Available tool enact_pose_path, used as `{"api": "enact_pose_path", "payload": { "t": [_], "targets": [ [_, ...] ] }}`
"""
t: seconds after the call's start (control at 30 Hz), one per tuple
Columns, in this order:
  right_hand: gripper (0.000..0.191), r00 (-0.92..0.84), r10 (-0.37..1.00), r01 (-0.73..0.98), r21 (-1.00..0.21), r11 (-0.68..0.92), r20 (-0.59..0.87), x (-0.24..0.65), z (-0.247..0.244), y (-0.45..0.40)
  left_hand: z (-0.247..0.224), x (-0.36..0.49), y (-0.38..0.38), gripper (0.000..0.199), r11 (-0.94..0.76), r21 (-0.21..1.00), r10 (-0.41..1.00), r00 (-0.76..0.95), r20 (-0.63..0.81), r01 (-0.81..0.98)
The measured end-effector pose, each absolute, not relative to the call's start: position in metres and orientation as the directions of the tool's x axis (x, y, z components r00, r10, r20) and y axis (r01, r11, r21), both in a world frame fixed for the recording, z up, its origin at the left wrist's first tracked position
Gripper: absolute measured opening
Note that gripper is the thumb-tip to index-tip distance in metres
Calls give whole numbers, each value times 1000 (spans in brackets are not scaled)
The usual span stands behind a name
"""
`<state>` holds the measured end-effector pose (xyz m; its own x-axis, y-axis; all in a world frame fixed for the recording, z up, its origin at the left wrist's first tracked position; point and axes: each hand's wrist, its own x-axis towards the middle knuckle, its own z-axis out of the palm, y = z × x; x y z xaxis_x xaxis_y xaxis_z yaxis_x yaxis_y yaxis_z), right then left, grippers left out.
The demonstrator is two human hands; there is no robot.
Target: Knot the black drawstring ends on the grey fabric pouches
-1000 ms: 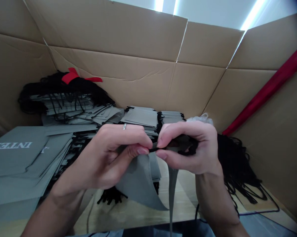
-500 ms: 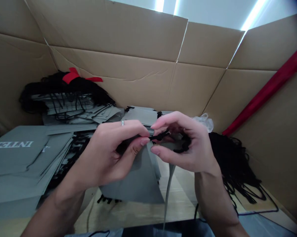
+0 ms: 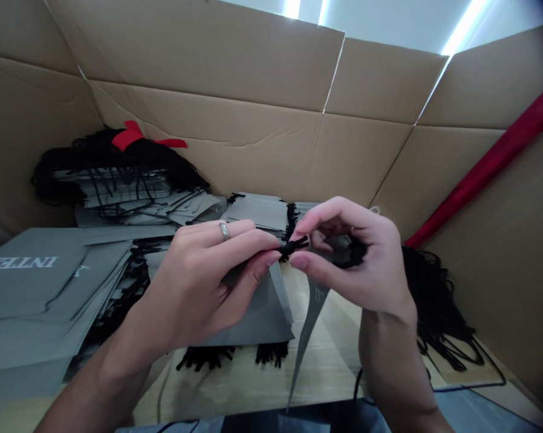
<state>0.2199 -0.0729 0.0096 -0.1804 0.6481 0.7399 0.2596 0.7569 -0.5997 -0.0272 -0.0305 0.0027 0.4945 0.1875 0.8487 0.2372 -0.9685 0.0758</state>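
**Cord knot out at left fingertips, right thumb and forefinger parted**

Landmark = cord knot [image 3: 289,248].

Delta vs 0.5 s ago: knot sits at the left fingertips with short cord ends [image 3: 302,242] poking right of it; the right thumb and forefinger are now above and below those ends. Below the knot, a second black tassel clump [image 3: 272,353] shows beside the first clump [image 3: 205,356]. A white mark is now visible on the narrow grey panel [image 3: 314,307] below right of the knot.

Left hand [image 3: 212,270], left of knot: thumb and forefinger pinched on the cord. Right hand [image 3: 356,258], right of knot: thumb and forefinger apart, other fingers curled near dark cord [image 3: 352,252]; can't tell if they grip it.

Hard to read: knot partly covered by left fingers; wide grey panel [image 3: 262,319] below left of knot half behind the left hand, can't tell if it joins the narrow one. Lettering on the grey pile [image 3: 32,294], far left of knot, cut by the frame edge.

Count: 2 hands, 1 ring [image 3: 224,231], 1 knot, 2 panels, 2 clumps, 1 red ribbon [image 3: 129,137] up left of knot, 1 red band [image 3: 483,162] up right. Pile sheets: uncountable.
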Motion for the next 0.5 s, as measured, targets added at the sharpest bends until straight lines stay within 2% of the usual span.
{"api": "enact_pose_path", "payload": {
  "t": [0.13, 0.27, 0.5],
  "targets": [
    [20, -154, 677, 322, -611, 723, 720, 222, 14, -76, 1, -26, -29, 5, -954, 48, 193, 487, 851, 295],
    [11, -179, 662, 358, -579, 732, 727, 218, 13, -76, -2, -23, -27, 23, -938, -53, 129, 489, 863, 341],
    [9, -192, 696, 413, -587, 697, 691, 219, 9, -74, -5, -25, -26, 9, -899, -149, 106, 536, 837, 411]
  ]
}}
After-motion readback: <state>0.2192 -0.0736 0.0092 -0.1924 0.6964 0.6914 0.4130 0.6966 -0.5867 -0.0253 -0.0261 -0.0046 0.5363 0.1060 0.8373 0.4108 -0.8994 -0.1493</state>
